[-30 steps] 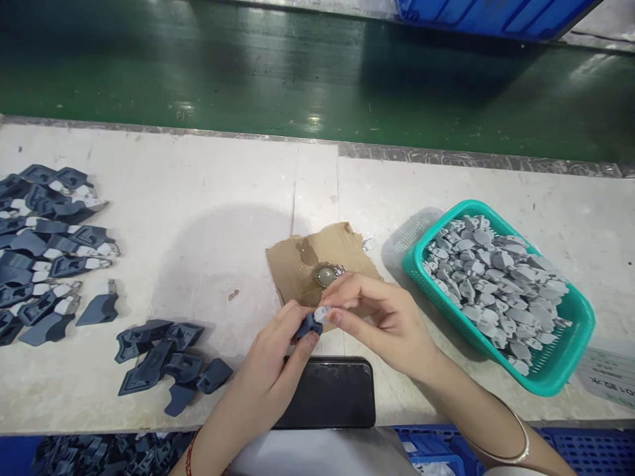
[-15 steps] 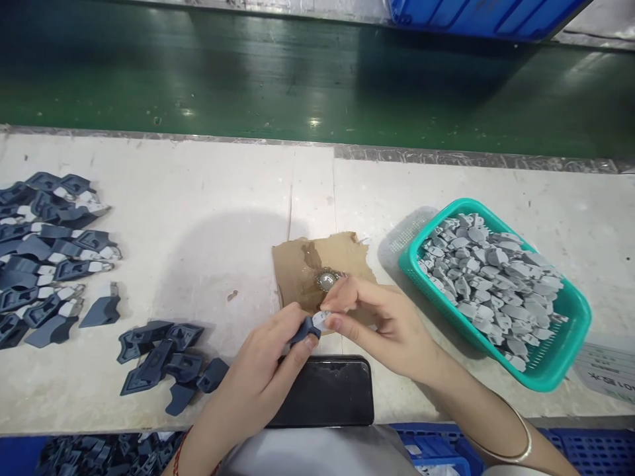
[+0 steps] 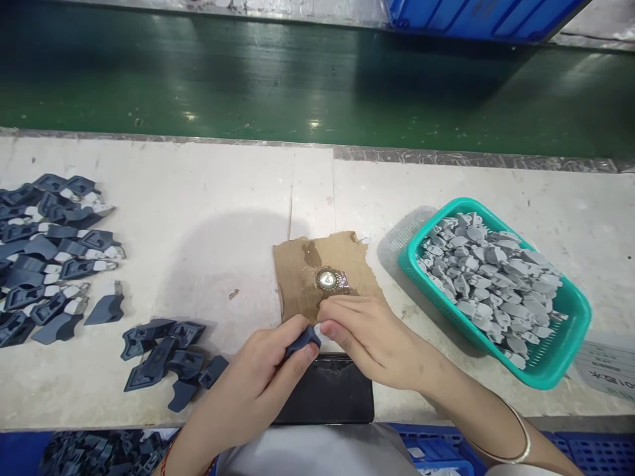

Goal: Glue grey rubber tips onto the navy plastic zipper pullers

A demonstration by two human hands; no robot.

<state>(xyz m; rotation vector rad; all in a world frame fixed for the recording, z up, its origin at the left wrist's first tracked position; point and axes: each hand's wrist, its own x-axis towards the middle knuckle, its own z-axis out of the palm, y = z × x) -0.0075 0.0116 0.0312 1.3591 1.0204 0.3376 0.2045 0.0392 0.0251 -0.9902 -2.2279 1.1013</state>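
Note:
My left hand pinches a dark blue-grey plastic part between thumb and fingers. At its right end sits a small light grey piece, gripped by my right hand, whose curled fingers cover most of it. The two pieces touch. Just beyond my hands lies a torn brown cardboard piece with a wet, shiny round blob on it. A black phone-like slab lies beneath and in front of my hands.
On the right stands a green basket of light grey pieces. Loose dark parts lie at left, with joined dark-and-light parts farther left. A green belt runs behind the table, and a blue crate is at top.
My right fingers have moved down and closed in around the light grey piece, covering more of it. The blob on the cardboard now shows fully. The view has shifted slightly.

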